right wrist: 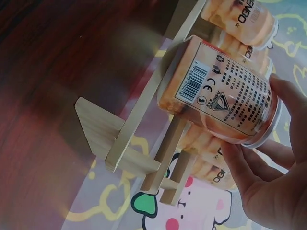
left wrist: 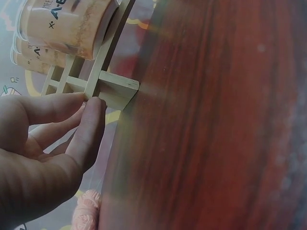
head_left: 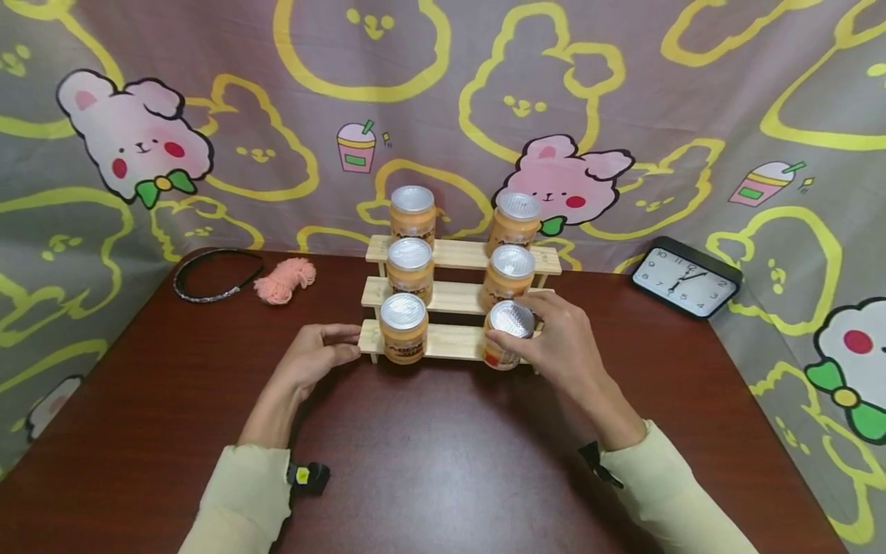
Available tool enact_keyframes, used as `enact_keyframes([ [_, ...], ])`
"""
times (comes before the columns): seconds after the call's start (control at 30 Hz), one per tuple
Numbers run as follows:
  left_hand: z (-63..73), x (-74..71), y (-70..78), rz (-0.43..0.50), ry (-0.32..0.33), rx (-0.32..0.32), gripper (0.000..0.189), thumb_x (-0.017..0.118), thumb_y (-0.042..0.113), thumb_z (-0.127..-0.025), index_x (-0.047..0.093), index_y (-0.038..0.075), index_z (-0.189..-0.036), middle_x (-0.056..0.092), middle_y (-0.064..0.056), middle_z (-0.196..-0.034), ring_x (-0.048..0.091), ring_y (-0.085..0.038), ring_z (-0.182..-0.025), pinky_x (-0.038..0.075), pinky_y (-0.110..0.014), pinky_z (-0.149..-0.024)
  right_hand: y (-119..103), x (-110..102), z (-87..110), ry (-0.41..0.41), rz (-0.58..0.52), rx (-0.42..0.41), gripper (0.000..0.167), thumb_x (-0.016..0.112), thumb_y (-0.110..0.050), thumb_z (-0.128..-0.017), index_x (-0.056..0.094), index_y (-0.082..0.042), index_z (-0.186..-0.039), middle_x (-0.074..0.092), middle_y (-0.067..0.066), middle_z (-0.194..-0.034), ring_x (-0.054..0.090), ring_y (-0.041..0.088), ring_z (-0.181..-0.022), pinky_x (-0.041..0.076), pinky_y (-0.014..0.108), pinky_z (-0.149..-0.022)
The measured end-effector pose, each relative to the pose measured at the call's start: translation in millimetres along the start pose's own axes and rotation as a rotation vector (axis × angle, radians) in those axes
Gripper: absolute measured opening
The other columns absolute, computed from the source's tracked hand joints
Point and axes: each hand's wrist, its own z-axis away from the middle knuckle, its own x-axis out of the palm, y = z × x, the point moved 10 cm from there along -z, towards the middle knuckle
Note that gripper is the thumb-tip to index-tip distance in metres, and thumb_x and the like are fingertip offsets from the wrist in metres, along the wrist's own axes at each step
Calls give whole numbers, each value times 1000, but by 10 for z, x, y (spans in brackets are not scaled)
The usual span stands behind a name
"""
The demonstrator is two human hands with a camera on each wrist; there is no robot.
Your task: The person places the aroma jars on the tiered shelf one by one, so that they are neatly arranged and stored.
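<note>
A three-tier wooden stepped rack (head_left: 453, 341) stands on the table, with lidded orange jars in a left and a right column, one pair per tier. My right hand (head_left: 569, 342) grips the front right jar (right wrist: 218, 91) near its silver lid, thumb on one side and fingers on the other. That jar stands on the lowest board, its barcode label facing the right wrist camera. At the rack's other end, my left hand (head_left: 313, 358) pinches the tip of the lowest board between thumb and fingers. The front left jar (head_left: 404, 329) sits close by, untouched.
On the left of the brown table (head_left: 429, 462) lie a dark hoop-shaped band (head_left: 183, 286) and a bundle of pink yarn (head_left: 284, 280). A black-framed clock (head_left: 687, 277) leans at the back right. Patterned cloth (head_left: 415, 46) hangs behind the rack and along both sides.
</note>
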Motion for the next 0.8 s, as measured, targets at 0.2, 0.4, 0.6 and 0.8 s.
enact_keyframes([
  [0.2, 3, 13, 6, -3, -1, 1, 43, 64, -5, -91, 57, -14, -133, 64, -28, -124, 63, -12, -93, 51, -21, -79, -14, -6, 23, 34, 37, -3, 58, 97, -35, -66, 75, 4, -103, 73, 14, -101, 68, 26, -89, 55, 41, -66],
  [0.4, 7, 10, 33, -23, 2, 1, 43, 65, -3, -92, 58, -12, -133, 65, -27, -123, 63, -13, -94, 50, -21, -79, -25, -23, 33, 50, 43, -13, 63, 98, -38, -63, 73, 4, -103, 72, 13, -99, 67, 25, -85, 54, 40, -64],
  [0.6, 10, -17, 41, 0, 3, 3, 49, 64, -3, -92, 53, -11, -139, 63, -29, -126, 64, -15, -96, 51, -22, -81, -34, -45, 23, 43, 19, -40, 62, 96, -38, -66, 72, 1, -106, 71, 12, -101, 65, 24, -86, 53, 39, -67],
  [0.8, 36, -105, 152, -76, 36, 48, 50, 65, 2, -94, 51, -9, -141, 60, -29, -131, 63, -26, -108, 51, -21, -82, 50, -146, -26, 43, -23, -17, 51, 91, -33, -75, 73, -1, -110, 71, 12, -103, 66, 24, -88, 54, 43, -70],
])
